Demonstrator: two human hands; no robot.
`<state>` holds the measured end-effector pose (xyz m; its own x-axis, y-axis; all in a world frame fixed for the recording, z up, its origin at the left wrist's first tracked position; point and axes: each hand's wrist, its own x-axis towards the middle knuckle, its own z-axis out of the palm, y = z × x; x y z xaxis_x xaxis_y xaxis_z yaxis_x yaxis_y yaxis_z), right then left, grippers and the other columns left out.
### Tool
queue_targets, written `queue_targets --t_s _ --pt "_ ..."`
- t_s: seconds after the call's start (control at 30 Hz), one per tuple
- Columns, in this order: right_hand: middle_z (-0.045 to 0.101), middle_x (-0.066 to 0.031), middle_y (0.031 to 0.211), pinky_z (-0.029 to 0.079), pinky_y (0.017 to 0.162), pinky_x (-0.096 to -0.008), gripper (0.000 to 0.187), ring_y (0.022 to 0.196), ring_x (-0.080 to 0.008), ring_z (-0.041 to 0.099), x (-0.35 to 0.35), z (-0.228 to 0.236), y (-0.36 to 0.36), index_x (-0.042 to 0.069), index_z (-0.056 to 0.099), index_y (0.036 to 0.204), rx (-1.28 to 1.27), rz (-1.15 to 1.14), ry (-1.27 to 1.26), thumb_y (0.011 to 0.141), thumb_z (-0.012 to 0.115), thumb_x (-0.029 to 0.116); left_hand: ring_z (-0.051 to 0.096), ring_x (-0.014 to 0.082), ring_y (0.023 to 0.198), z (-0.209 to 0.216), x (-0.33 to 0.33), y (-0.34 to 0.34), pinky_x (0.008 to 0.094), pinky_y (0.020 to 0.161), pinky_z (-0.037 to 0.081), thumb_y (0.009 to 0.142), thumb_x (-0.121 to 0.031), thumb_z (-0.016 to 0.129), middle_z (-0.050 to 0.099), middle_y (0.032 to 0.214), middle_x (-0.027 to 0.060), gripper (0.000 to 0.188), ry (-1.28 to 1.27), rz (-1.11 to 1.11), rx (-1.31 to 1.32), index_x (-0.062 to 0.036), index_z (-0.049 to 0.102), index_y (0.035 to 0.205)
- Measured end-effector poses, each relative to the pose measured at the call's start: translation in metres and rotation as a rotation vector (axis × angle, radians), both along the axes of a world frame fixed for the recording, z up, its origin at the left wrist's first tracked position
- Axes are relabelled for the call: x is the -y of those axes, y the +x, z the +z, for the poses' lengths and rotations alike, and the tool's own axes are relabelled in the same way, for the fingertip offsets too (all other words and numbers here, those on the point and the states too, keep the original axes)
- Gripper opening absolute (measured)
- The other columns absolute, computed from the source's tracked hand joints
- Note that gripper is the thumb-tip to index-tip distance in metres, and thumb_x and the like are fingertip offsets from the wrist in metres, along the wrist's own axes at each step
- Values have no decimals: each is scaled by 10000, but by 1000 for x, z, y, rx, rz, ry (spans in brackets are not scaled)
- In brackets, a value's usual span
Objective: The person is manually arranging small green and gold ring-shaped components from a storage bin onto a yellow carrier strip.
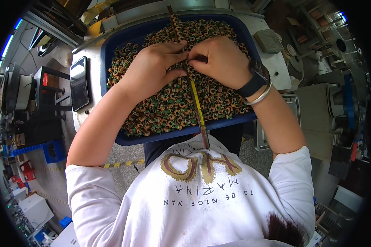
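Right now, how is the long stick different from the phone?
The stick is long and narrow, while the phone is a wider rectangle. The stick has a bright yellow stretch; the phone is black-edged with a shiny screen. The stick lies across the blue tub, with both hands at it; the phone lies untouched on the table. Both are longer than they are wide.

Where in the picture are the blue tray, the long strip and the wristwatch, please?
Blue tray [156, 138], head view: its near wall.
Long strip [196, 97], head view: its yellow section.
Wristwatch [252, 85], head view: its dark band.
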<state>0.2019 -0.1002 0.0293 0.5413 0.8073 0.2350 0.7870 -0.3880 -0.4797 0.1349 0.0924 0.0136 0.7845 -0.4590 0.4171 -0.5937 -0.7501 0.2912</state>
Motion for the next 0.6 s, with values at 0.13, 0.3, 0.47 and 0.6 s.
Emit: queue_targets --t_s 0.13,0.3,0.47,0.6 --pt "657 -122 730 511 657 -359 183 682 -278 639 6 4 4 49 694 882 85 36 22 768 624 172 552 309 1102 6 -6 0 377 936 449 733 -172 714 572 1214 139 428 -44 77 23 -54 614 1132" --pt "665 -111 779 510 674 -371 204 720 -269 643 38 3 6 61 689 927 -19 -85 107 773 627 178 528 355 1110 7 -56 6 379 933 435 818 -116 620 547 1230 173 401 5 495 -173 -58 558 1209" --pt "589 -94 891 469 770 -357 236 886 -267 579 53 -15 -10 56 669 974 167 -1 -22 751 682 132 560 373 999 2 -64 15 418 868 450 805 -50 574 582 1104 182 303 248 452 -416 -70 597 1107" --pt "582 -96 873 465 774 -381 193 879 -288 569 53 -16 -22 38 671 914 179 -66 -12 740 683 120 577 359 926 -5 -72 27 405 810 458 783 -47 588 593 985 177 227 216 400 -307 -50 605 1009"
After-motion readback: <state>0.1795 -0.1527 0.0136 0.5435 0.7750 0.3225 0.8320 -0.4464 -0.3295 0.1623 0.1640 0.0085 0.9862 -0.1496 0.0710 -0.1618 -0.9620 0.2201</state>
